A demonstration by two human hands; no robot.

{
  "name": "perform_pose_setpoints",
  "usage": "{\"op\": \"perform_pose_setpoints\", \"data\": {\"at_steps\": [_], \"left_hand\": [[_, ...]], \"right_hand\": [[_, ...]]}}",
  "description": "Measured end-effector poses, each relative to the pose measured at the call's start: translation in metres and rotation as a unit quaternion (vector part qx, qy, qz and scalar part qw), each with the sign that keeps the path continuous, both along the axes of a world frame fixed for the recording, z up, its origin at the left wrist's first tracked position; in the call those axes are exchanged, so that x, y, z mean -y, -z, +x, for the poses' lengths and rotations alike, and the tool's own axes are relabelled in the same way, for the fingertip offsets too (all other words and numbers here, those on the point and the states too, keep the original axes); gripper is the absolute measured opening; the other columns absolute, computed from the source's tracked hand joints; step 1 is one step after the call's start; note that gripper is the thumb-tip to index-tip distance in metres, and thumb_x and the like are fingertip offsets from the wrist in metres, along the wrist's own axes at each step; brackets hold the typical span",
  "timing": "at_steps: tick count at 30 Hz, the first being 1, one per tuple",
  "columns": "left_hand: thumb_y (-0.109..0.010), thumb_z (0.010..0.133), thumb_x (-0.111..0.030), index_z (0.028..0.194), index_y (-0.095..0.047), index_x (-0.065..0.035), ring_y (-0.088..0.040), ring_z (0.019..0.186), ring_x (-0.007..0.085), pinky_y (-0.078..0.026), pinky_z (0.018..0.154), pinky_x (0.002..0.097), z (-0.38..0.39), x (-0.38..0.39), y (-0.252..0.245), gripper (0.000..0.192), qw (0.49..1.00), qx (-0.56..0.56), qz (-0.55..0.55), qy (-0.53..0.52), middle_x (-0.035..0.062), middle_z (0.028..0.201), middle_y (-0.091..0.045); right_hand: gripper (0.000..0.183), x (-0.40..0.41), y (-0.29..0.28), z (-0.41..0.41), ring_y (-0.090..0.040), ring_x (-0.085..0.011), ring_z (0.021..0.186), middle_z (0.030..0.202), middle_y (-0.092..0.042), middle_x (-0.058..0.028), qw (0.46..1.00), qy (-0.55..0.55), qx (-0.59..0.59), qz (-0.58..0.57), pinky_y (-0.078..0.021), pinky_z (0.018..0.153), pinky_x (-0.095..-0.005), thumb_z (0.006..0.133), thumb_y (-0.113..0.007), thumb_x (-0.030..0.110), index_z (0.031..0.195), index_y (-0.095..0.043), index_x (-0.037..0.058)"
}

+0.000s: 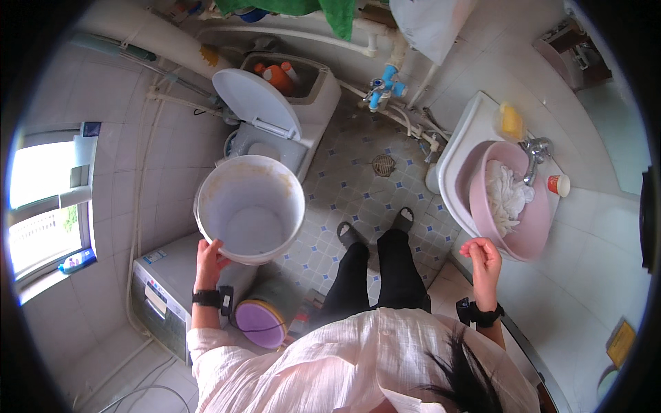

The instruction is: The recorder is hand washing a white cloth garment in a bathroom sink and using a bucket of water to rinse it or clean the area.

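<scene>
My left hand (pixel 208 263) grips the near rim of a large white plastic bucket (pixel 258 227), its mouth tipped up towards me. Yellow-brown stains run around the inside wall below the rim. On the other side, my right hand (pixel 483 260) hangs in the air with its fingers curled in and nothing seen in them. Just beyond it is a pink plastic basin (pixel 532 232), which sits in the white washbasin (pixel 454 175). White cloth or gloves (pixel 506 196) lie in the pink basin, under the chrome faucet (pixel 537 155).
Behind the bucket stands a toilet with its lid (pixel 255 100) raised and orange bottles (pixel 279 77) in its open tank. A washing machine (pixel 165 294) and a purple-topped tub (pixel 261 322) are at left. A floor drain (pixel 383 165), blue valve (pixel 384 88) and paper cup (pixel 559 185) are also visible.
</scene>
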State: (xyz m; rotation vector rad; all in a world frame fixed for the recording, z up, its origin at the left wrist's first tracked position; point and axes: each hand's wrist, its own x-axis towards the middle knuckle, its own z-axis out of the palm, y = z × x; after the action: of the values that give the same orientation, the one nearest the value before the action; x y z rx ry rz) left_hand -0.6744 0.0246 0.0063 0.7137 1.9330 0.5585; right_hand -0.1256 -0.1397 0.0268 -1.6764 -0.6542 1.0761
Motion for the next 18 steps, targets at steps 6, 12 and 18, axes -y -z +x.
{"op": "perform_pose_setpoints", "data": {"at_steps": [6, 12, 18], "left_hand": [[-0.051, 0.084, -0.016, 0.102, -0.051, -0.0064, -0.061, 0.086, 0.025, -0.053, 0.073, 0.041, 0.087, 0.011, 0.029, 0.02, 0.937, 0.341, -0.076, 0.019, 0.0095, 0.1, -0.059], [-0.056, 0.079, -0.017, 0.103, -0.052, -0.0059, -0.059, 0.088, 0.025, -0.053, 0.073, 0.0433, 0.179, 0.001, 0.203, 0.027, 0.922, 0.354, -0.152, 0.034, 0.0088, 0.094, -0.056], [-0.08, 0.056, -0.019, 0.084, -0.06, -0.004, -0.058, 0.08, 0.0287, -0.052, 0.07, 0.0349, 0.26, -0.015, 0.434, 0.038, 0.942, 0.211, -0.163, 0.205, 0.0127, 0.092, -0.062]], "right_hand": [[0.009, -0.003, -0.009, 0.031, -0.058, -0.0112, 0.075, 0.084, -0.06, -0.0056, 0.999, -0.004, 0.039, 0.015, -0.0467, 0.07, -0.0234, 0.091, -0.049, 0.005, 0.089, -0.055, -0.0011], [0.009, 0.015, -0.017, 0.056, -0.059, -0.012, 0.076, 0.082, -0.061, -0.0061, 0.994, 0.04, 0.094, -0.029, -0.0471, 0.072, -0.0248, 0.091, -0.048, 0.003, 0.089, -0.055, -0.0017], [0.009, 0.039, -0.019, 0.08, -0.058, -0.0124, 0.076, 0.078, -0.059, -0.0061, 0.972, 0.064, 0.206, -0.091, -0.0463, 0.074, -0.0255, 0.089, -0.047, 0.001, 0.086, -0.055, -0.0018]]}}
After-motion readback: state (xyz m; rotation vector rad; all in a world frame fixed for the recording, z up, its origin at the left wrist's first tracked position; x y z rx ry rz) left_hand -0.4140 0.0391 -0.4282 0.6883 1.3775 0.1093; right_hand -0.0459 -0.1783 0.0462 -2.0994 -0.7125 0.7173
